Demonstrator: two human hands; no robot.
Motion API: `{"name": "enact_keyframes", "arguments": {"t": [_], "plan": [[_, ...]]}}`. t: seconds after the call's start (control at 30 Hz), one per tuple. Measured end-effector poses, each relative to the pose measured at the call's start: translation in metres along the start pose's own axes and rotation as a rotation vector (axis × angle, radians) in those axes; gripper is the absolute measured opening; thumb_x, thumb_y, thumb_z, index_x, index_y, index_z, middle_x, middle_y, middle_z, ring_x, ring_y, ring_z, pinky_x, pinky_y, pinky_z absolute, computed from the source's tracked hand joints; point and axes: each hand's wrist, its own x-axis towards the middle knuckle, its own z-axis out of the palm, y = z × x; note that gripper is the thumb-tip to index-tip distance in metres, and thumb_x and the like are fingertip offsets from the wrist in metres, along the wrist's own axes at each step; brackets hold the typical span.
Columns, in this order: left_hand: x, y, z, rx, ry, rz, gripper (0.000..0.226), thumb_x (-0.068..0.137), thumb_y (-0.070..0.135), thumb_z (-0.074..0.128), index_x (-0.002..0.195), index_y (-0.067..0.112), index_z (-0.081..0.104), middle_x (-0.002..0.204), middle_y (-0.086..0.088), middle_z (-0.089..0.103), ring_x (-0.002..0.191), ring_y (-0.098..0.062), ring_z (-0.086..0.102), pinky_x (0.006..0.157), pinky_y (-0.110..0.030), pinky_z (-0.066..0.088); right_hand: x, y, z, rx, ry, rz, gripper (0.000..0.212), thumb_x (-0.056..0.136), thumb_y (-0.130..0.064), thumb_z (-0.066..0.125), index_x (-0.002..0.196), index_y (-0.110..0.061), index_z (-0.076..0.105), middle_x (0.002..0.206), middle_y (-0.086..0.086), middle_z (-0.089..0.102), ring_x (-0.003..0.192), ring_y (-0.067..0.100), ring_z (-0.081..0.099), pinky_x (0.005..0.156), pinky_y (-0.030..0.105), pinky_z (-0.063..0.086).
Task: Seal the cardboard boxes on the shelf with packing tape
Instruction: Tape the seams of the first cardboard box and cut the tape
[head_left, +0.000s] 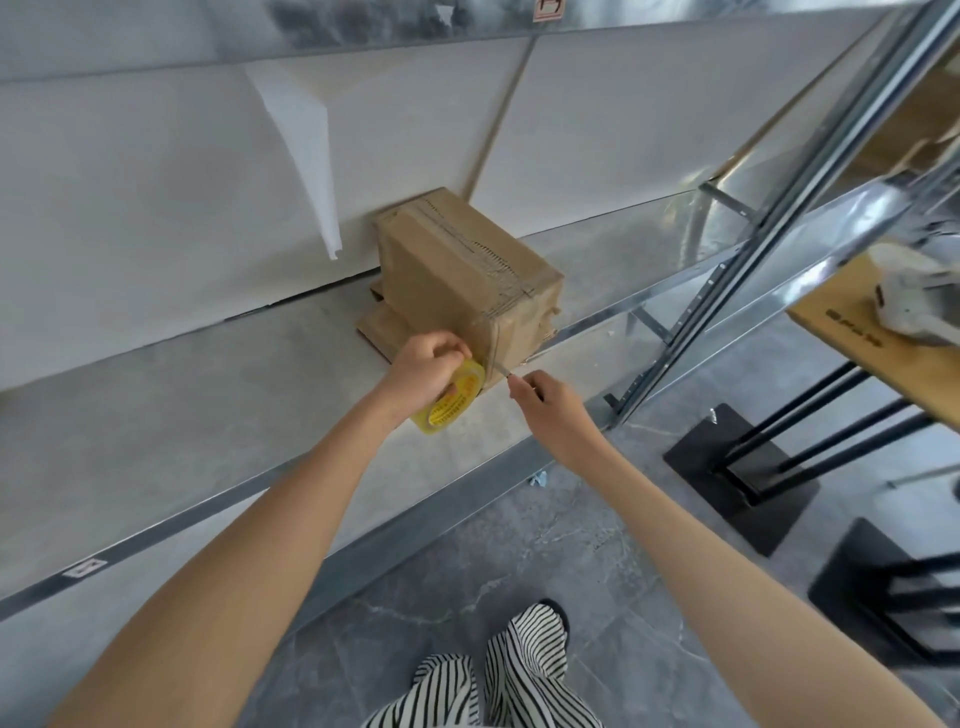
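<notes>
A brown cardboard box (457, 270) stands on the grey shelf (208, 415), against the white back wall, with clear tape along its top seam. My left hand (426, 364) grips a yellow roll of packing tape (454, 397) at the box's near lower corner. A strip of tape runs from the roll up the box's front edge. My right hand (545, 402) holds a thin metal blade (501, 370) whose tip points at the tape beside the roll.
A metal shelf upright (753, 249) rises to the right of the box. Flat cardboard pieces (376, 325) lie under the box. A wooden table (872, 332) with black legs stands at the right. My striped trousers (498, 675) show above the dark tiled floor.
</notes>
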Motion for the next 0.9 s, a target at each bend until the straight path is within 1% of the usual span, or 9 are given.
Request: {"name": "enact_keyframes", "arguments": {"t": [0.1,0.23,0.37,0.47,0.57,0.63,0.7,0.8,0.9], "plan": [[0.001,-0.003,0.000,-0.029,-0.002,-0.011,0.025,0.092,0.007,0.050,0.073,0.020,0.060,0.068,0.001,0.056,0.056,-0.009,0.052,0.046,-0.014,0.044,0.004,-0.005,0.004,-0.008,-0.006,0.005,0.041,0.099,-0.041,0.037,0.095,-0.005,0.058,0.063,-0.003,0.045,0.055,0.012,0.040,0.049,0.027,0.029],[0.002,-0.006,-0.001,-0.046,-0.002,-0.020,0.024,0.091,0.010,0.051,0.074,0.022,0.061,0.067,0.004,0.060,0.055,-0.006,0.056,0.050,-0.018,0.048,0.009,-0.014,0.008,-0.014,0.003,-0.008,0.041,0.099,-0.042,0.036,0.091,-0.009,0.058,0.062,-0.003,0.046,0.055,0.013,0.042,0.050,0.029,0.030],[0.003,-0.006,-0.003,-0.024,0.001,-0.012,0.022,0.091,0.013,0.051,0.076,0.022,0.062,0.070,0.003,0.062,0.060,-0.009,0.058,0.057,-0.023,0.050,0.012,-0.016,0.007,-0.012,-0.001,-0.013,0.039,0.099,-0.042,0.037,0.088,-0.011,0.057,0.061,-0.003,0.046,0.053,0.013,0.041,0.049,0.028,0.031],[0.003,-0.006,-0.003,-0.027,0.005,-0.010,0.021,0.090,0.014,0.051,0.075,0.022,0.062,0.069,0.003,0.061,0.056,-0.008,0.057,0.057,-0.024,0.049,0.012,-0.015,0.007,-0.020,0.000,-0.007,0.039,0.099,-0.041,0.037,0.088,-0.009,0.057,0.062,-0.002,0.046,0.054,0.013,0.041,0.049,0.028,0.030],[0.004,-0.006,-0.003,-0.020,0.010,-0.007,0.014,0.090,0.019,0.057,0.079,0.022,0.063,0.073,0.001,0.064,0.059,-0.009,0.059,0.058,-0.024,0.050,0.010,-0.014,0.006,-0.009,0.010,-0.022,0.039,0.099,-0.040,0.039,0.087,-0.008,0.057,0.059,-0.003,0.043,0.052,0.012,0.038,0.047,0.025,0.028],[0.004,-0.007,-0.003,-0.023,0.006,-0.002,0.010,0.090,0.023,0.059,0.081,0.023,0.064,0.076,0.002,0.064,0.061,-0.008,0.060,0.059,-0.024,0.050,0.008,-0.010,0.005,0.001,0.024,-0.030,0.038,0.099,-0.039,0.039,0.080,-0.010,0.054,0.058,-0.004,0.041,0.050,0.011,0.035,0.042,0.018,0.026],[0.005,-0.007,-0.003,-0.013,0.004,0.002,0.009,0.090,0.024,0.059,0.082,0.023,0.063,0.074,0.002,0.064,0.060,-0.008,0.059,0.059,-0.024,0.049,0.004,-0.007,0.004,0.009,0.033,-0.036,0.035,0.099,-0.039,0.040,0.073,-0.017,0.049,0.057,-0.005,0.040,0.049,0.010,0.034,0.041,0.017,0.024],[0.007,-0.008,-0.004,0.010,0.002,0.006,0.008,0.089,0.022,0.060,0.082,0.023,0.063,0.067,0.003,0.062,0.049,-0.003,0.056,0.052,-0.019,0.047,0.000,-0.005,0.005,0.019,0.034,-0.061,0.033,0.099,-0.036,0.041,0.077,-0.013,0.051,0.057,-0.005,0.042,0.051,0.010,0.035,0.048,0.023,0.026],[0.009,-0.007,-0.006,0.026,-0.002,0.008,0.009,0.088,0.020,0.060,0.080,0.024,0.062,0.063,0.005,0.060,0.045,0.000,0.054,0.046,-0.014,0.044,-0.001,-0.005,0.007,-0.011,0.030,-0.078,0.031,0.099,-0.036,0.042,0.077,-0.015,0.050,0.059,-0.005,0.045,0.052,0.009,0.037,0.048,0.023,0.027]]}}
